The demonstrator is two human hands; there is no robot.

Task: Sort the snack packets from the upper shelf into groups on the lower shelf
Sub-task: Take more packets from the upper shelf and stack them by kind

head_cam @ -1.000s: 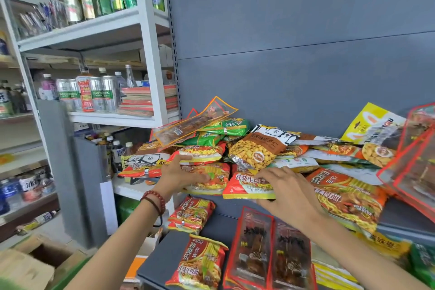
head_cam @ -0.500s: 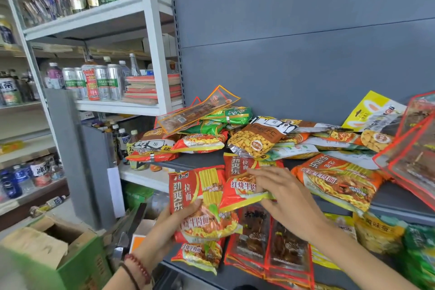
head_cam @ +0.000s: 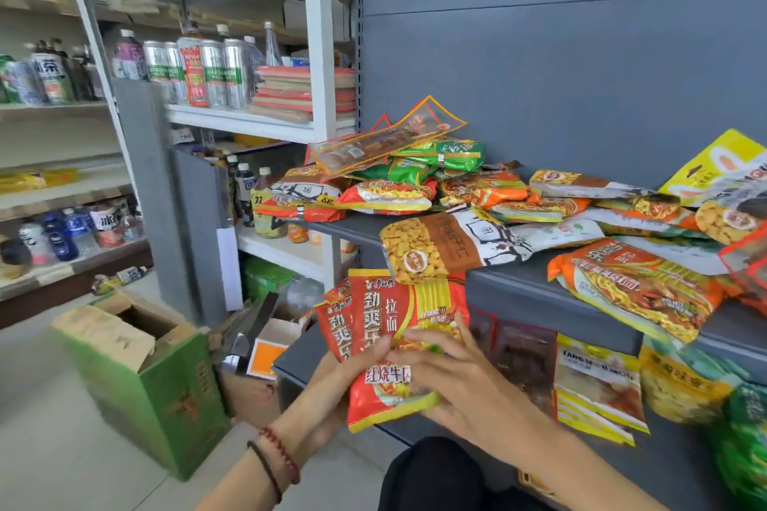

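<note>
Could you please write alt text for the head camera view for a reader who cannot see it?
Both hands, left hand and right hand, hold two red noodle packets stacked together in front of the lower shelf. Above, the upper shelf is piled with mixed snack packets, including a peanut packet at its front edge.

A green cardboard box (head_cam: 141, 378) stood on the floor (head_cam: 54, 427) with its flaps open, and a smaller orange-and-white carton (head_cam: 272, 348) sat just beside it. On the white rack (head_cam: 319, 33) behind, a row of silver cans (head_cam: 199, 73) stood next to a stack of flat red and tan boxes (head_cam: 305, 93). Bottles (head_cam: 245, 191) crowded the rack's level below. Farther left, another shelving unit (head_cam: 62, 178) carried drink bottles (head_cam: 62, 230), blurred. A grey back panel (head_cam: 560, 54) filled the upper right.
</note>
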